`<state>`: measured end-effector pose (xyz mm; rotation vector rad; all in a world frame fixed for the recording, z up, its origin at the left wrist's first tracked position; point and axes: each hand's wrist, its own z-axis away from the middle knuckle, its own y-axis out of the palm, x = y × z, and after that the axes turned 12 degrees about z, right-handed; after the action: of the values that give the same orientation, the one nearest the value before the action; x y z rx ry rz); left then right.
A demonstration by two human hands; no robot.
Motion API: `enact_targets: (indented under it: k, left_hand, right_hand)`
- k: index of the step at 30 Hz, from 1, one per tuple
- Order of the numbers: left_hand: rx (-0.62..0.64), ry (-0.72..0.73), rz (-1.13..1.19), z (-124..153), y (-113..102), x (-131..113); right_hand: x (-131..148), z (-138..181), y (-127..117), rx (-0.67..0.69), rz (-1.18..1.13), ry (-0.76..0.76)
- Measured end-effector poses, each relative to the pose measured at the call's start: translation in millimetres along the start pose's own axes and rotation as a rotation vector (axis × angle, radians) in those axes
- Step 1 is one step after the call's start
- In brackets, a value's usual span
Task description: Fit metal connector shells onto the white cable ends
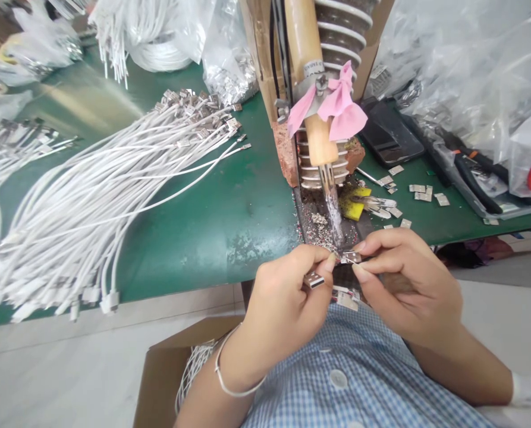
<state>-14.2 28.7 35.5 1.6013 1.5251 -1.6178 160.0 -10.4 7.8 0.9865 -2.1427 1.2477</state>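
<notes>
My left hand [296, 291] is closed, with a metal USB plug [314, 279] tucked in its curled fingers. Its thumb and forefinger pinch together just below the tip of a soldering iron [334, 217]; what lies in that pinch is too small to make out. Opposite it, my right hand [408, 285] grips a second small USB plug [351, 257] by its right end with the fingertips. The iron points downward, its wooden handle [303, 30] clamped in a stand and tied with a pink cloth [343, 107]. More metal plug parts [348, 299] show below the hands.
White USB cables [91, 172] lie bundled on the green table [194, 244] at left. A coiled spring holder [343, 30], brick pieces [285, 151] and a yellow sponge [354, 205] surround the iron. A phone [392, 131], loose plugs [421, 193] and a tool tray [515, 208] are at right.
</notes>
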Motion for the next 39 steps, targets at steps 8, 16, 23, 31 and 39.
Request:
enact_targets:
  k: [8, 16, 23, 31, 39]
  left_hand:
    - [0.005, 0.021, 0.004, 1.1, -0.7, 1.2]
    - [-0.002, 0.023, 0.016, 1.2, 0.3, 0.7]
    - [0.002, 0.027, 0.027, 0.9, 0.1, 1.8]
    - [0.003, 0.025, 0.029, 1.9, 0.5, 2.4]
    - [0.004, 0.027, 0.004, 1.4, -0.3, 0.5]
  right_hand:
    - [0.5, -2.5, -0.5, 0.01, 0.012, -0.012]
    - [0.3, -3.4, -0.8, 0.011, 0.006, -0.016]
    - [0.5, -3.5, -1.2, -0.008, 0.001, -0.051]
    - [-1.2, -3.1, -0.7, 0.005, -0.025, -0.054]
    - [-1.4, -6.8, 0.7, 0.018, 0.027, -0.067]
